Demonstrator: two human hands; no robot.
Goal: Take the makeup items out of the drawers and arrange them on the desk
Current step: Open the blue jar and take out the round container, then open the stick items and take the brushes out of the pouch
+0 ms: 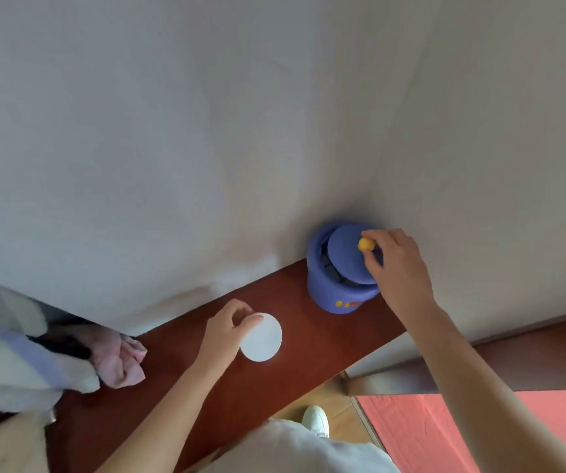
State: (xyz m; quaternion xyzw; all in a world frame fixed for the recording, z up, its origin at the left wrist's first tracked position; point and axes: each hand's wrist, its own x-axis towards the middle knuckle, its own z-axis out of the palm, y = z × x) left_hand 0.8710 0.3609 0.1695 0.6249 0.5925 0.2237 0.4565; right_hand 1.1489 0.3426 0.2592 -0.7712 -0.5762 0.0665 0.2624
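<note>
A blue round jar (334,295) stands on the reddish-brown desk (309,336) against the wall corner. Its blue lid (344,254) is tilted and lifted off the rim, showing dark contents in the gap. My right hand (396,264) pinches the lid's yellow knob (365,244). My left hand (228,331) grips the edge of a flat white round disc-shaped item (263,339), which lies on or just above the desk to the left of the jar. No drawer is in view.
A heap of pink and white-lilac cloth (36,353) lies at the desk's left end. The white wall rises right behind the desk. Below are a wooden floor, my white shoe (315,419) and a pink mat (462,428).
</note>
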